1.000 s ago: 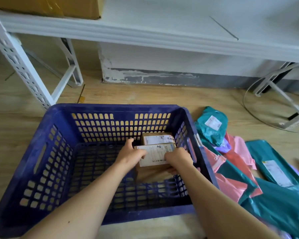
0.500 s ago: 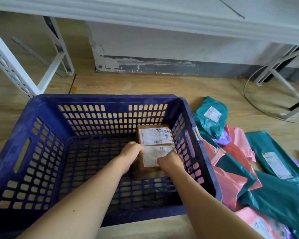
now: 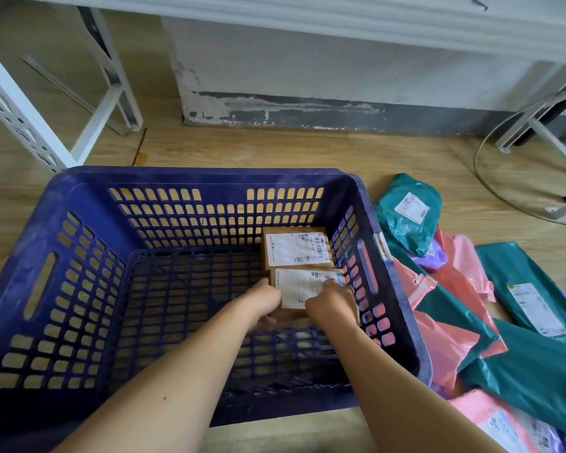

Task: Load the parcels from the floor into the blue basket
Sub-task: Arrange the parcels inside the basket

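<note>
Shelf leg (image 3: 23, 116): white punched metal, way over on the left, standing on the wooden floor (image 3: 275, 148).
Blue basket (image 3: 193, 176): big slotted crate sitting on the floor, takes up most of the left and middle of the view. Mostly bare inside apart from its right side.
Left hand (image 3: 265, 300): reaching down into the basket, fingers curled round the left edge of the near box (image 3: 299, 287), thumb side up by the label.
Near box: small brown carton with a white shipping label on top, low in the basket close to the right wall and touching the far box (image 3: 296, 248). Honestly can't tell if it's fully down on the basket bottom.
Far box: same sort of brown carton with a label, tucked in the far right corner of the basket, lying flat.
Right hand (image 3: 334, 304): gripping the right edge of the near box, fingers bent over the top and pressed onto the label's corner.
Teal mailer (image 3: 409, 214): lumpy bag with a white label, on the floor just beside the basket's right wall.
Purple bag (image 3: 435, 259): only a bit of it peeks out under the teal mailer.
Pink mailers (image 3: 451, 338): several, overlapping with dark teal ones in a messy pile along the basket's right side.
Long teal mailer (image 3: 530, 302): flat with a label, furthest right in the pile.
Cable (image 3: 486, 184): thin grey loop on the floor at the far right, by another white frame (image 3: 536, 135).
</note>
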{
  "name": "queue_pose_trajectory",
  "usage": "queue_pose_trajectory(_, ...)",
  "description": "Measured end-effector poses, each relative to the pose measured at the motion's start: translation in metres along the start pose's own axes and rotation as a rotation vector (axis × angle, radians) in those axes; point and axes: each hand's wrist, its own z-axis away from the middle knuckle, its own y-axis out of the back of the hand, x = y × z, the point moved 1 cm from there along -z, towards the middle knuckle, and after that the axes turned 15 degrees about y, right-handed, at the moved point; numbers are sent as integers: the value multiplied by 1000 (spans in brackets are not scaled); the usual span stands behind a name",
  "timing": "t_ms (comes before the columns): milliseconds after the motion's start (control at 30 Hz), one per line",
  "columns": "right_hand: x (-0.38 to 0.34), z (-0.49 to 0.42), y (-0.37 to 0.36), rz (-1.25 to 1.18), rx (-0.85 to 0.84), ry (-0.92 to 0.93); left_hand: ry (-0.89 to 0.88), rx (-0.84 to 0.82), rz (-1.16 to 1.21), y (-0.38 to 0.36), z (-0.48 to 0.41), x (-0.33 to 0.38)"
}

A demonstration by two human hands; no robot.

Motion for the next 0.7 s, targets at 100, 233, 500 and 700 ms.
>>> queue_pose_trajectory(100, 1, 1, 2, 12, -4, -1, -22, -37, -51, 0, 2, -2)
queue_pose_trajectory(233, 0, 4, 5, 56, 19, 42, -3, -29, -130, 2, 7, -3)
queue_pose_trajectory(500, -20, 10, 14, 67, 113, 175, -153, 194, -322, 26, 26, 0)
queue_pose_trajectory(700, -54, 17, 15, 49, 123, 287, -314, 329, -491, 66, 47, -6)
